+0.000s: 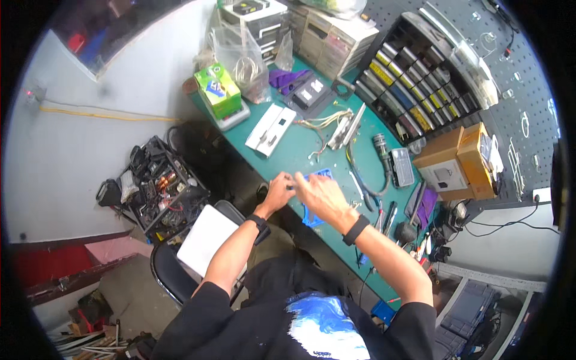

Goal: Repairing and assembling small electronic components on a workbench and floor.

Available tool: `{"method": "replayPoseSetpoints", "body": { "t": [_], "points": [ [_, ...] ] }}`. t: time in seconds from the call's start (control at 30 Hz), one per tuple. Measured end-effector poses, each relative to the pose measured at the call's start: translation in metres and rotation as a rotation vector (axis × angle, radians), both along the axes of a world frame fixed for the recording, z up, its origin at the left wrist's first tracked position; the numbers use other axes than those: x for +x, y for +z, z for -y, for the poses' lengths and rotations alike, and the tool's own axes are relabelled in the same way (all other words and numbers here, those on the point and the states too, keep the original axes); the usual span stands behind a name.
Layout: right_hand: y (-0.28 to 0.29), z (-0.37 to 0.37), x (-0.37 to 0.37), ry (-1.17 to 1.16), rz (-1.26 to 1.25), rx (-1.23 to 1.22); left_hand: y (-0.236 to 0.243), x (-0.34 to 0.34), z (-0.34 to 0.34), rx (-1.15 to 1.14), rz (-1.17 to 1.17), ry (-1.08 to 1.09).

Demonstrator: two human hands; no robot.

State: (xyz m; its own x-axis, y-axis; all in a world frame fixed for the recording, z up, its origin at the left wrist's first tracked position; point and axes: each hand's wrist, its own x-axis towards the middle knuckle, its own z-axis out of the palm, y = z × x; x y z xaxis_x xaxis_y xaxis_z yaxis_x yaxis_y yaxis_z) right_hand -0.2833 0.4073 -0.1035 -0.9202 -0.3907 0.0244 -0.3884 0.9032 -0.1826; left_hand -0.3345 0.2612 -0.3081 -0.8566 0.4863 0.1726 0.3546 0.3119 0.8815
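My left hand point(279, 191) and my right hand point(324, 197) meet over the near edge of the green workbench point(276, 167). Both have their fingers closed in a pinch around something small and dark between them; its kind is too small to tell. Beneath my right hand lies a blue tray point(314, 221), partly covered by the hand and wrist. Beyond the hands, a white panel-like device point(271, 129) lies on the bench, with a bundle of thin wires point(327, 123) running to a metal part point(348, 127).
A thick black cable with a connector point(380, 144), a clear plastic box point(402, 167) and several hand tools point(390, 219) lie to the right. Drawer racks point(408, 84) and a cardboard box point(453, 162) stand behind. A chair point(171, 270) and a crate of parts point(159, 180) are at left.
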Motion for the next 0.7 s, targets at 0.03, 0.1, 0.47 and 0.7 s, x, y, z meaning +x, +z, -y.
{"method": "replayPoseSetpoints", "body": {
  "t": [0.03,0.1,0.47,0.7],
  "points": [
    [0.000,0.000,0.000,0.058,-0.014,0.023,0.000,0.002,-0.001,0.129,0.047,0.036],
    [0.002,0.001,0.002,0.160,-0.034,-0.074,-0.002,0.000,0.001,0.075,0.160,0.029],
    [0.004,0.005,-0.001,-0.015,0.053,-0.011,-0.014,0.000,-0.001,0.017,0.063,0.027],
    [0.002,-0.009,0.002,0.162,-0.160,-0.046,-0.008,0.001,0.001,-0.073,0.059,-0.015]
  ]
}}
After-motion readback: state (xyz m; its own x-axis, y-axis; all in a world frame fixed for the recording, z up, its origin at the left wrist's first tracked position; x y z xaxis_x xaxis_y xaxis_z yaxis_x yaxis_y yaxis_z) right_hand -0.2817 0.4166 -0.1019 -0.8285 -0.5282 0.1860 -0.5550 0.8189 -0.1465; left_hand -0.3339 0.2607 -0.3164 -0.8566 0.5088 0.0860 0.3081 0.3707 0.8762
